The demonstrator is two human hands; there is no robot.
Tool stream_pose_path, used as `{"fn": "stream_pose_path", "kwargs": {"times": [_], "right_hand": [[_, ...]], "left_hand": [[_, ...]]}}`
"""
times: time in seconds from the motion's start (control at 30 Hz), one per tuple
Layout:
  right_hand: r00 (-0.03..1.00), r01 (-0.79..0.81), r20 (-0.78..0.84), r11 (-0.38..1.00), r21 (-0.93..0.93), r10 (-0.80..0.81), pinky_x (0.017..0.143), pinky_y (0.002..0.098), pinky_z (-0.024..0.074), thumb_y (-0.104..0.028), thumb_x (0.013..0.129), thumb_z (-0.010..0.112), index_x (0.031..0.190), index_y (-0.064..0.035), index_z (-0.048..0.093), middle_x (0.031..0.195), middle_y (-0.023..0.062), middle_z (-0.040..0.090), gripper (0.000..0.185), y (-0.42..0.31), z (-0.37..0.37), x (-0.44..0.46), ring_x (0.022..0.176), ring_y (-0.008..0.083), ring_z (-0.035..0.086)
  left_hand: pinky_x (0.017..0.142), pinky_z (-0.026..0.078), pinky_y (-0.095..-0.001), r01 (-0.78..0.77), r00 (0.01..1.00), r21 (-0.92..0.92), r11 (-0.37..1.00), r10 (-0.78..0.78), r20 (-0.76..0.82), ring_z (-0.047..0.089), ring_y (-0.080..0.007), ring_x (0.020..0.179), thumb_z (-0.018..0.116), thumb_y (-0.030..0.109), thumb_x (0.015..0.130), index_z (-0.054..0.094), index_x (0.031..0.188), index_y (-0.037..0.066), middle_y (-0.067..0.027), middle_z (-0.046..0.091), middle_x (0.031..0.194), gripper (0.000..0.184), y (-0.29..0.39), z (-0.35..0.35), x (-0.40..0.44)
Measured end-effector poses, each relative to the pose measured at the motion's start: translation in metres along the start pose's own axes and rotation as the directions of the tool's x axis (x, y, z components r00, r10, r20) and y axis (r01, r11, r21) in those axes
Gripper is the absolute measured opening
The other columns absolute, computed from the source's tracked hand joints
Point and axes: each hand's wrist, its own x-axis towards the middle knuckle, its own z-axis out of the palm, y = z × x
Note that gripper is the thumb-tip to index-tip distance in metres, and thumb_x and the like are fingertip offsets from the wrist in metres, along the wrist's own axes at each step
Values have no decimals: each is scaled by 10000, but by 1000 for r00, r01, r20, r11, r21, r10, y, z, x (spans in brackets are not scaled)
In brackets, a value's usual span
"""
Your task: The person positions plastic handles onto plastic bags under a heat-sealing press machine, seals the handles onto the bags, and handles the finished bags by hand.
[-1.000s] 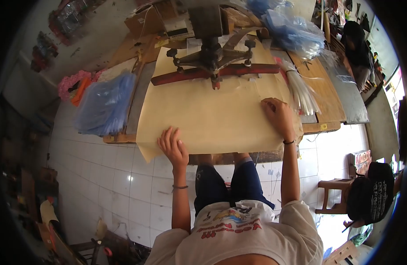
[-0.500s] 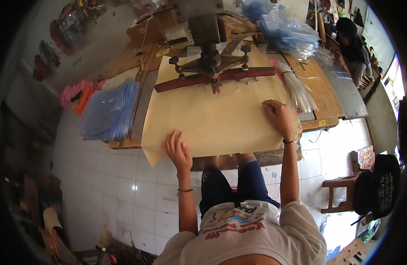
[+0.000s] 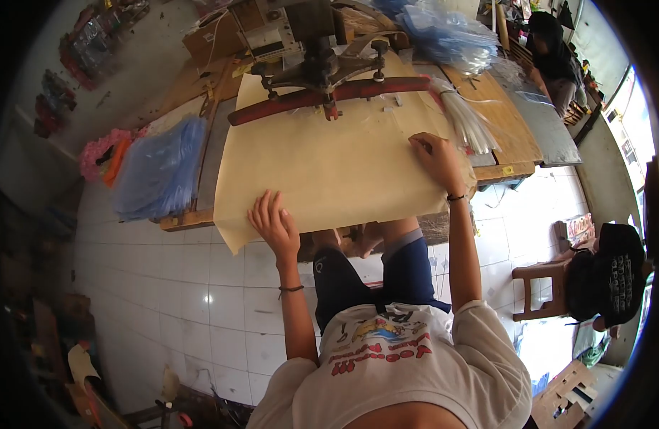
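Observation:
A large tan sheet (image 3: 322, 168) covers the middle of the workbench, its near left corner hanging over the front edge. My left hand (image 3: 274, 223) lies on the sheet near that corner, fingers spread. At the sheet's right side rests my right hand (image 3: 437, 159), its fingers curled together; whatever they may pinch is too small to make out. Above the sheet's far part stands a dark metal press head with a long red bar (image 3: 272, 111), beyond both hands.
Blue plastic sheets (image 3: 161, 168) are stacked at the bench's left, with more plastic bags (image 3: 451, 39) at the back right. Clear strips (image 3: 467, 123) lie right of the tan sheet. Two other people are at the right, one by a stool (image 3: 540, 275).
The whole view has shifted, and my legs have moved a little under the bench. Both hands stay at about the same places on the sheet.

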Motion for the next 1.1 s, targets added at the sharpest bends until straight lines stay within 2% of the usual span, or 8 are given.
{"fn": "stream_pose_path", "kwargs": {"times": [0.2,0.3,0.6,0.73,0.8,0.9,0.97,1.1], "right_hand": [[1000,-16,-4,999,27,16,661,353,513,-228,945,651,1047,-12,742,821,171,723,256,3,4,1,694,230,681],[1000,-13,-27,999,41,14,697,367,533,-191,926,655,1024,-35,752,844,175,728,208,5,7,2,741,290,708],[1000,-19,4,999,47,19,675,367,520,-210,915,667,1008,-48,763,836,157,723,210,1,2,1,722,273,694],[998,54,44,997,-60,-51,683,385,524,-183,900,674,978,-71,764,843,137,717,163,-7,2,6,749,298,683],[988,94,132,992,-85,-83,710,399,532,-193,905,671,982,-90,757,854,132,722,155,-4,4,19,770,304,690],[952,150,285,983,-101,-116,738,404,544,-226,920,664,1014,-112,753,892,128,731,172,6,5,46,819,301,709],[940,233,290,958,-168,-177,733,420,554,-230,926,656,1050,-128,748,914,114,738,185,1,12,70,822,299,711],[941,336,168,869,-363,-294,712,438,572,-229,937,634,1125,-159,728,941,80,745,222,-2,52,111,817,294,713]], "left_hand": [[1179,209,-586,-19,1000,-20,1000,19,0,456,-346,1354,437,258,1022,631,1320,106,-113,558,1423,387,-3,1,-1],[1181,208,-588,-18,1000,-16,1000,18,4,456,-349,1353,434,256,1023,629,1321,106,-115,552,1429,387,-5,1,-1],[1201,164,-593,9,1000,-11,1000,-10,-12,444,-349,1365,405,256,1020,635,1306,89,-120,558,1420,403,-3,5,-3],[1205,162,-596,10,1000,4,1000,-10,-20,448,-348,1367,397,270,1017,633,1307,94,-117,558,1425,413,-3,6,-4],[1137,259,-569,25,998,32,999,-23,-64,507,-343,1271,499,218,985,671,1205,94,-107,612,1319,306,4,6,5],[1020,369,-499,58,998,63,996,-60,27,585,-319,1099,596,139,942,693,1106,82,-100,673,1118,199,26,-12,34],[905,446,-430,54,988,8,999,-54,146,628,-298,954,652,83,906,697,1051,72,-93,687,969,152,29,-16,66],[765,509,-378,-64,975,-136,989,91,203,657,-270,791,671,74,896,696,1078,59,-95,684,887,184,43,14,133]]}}
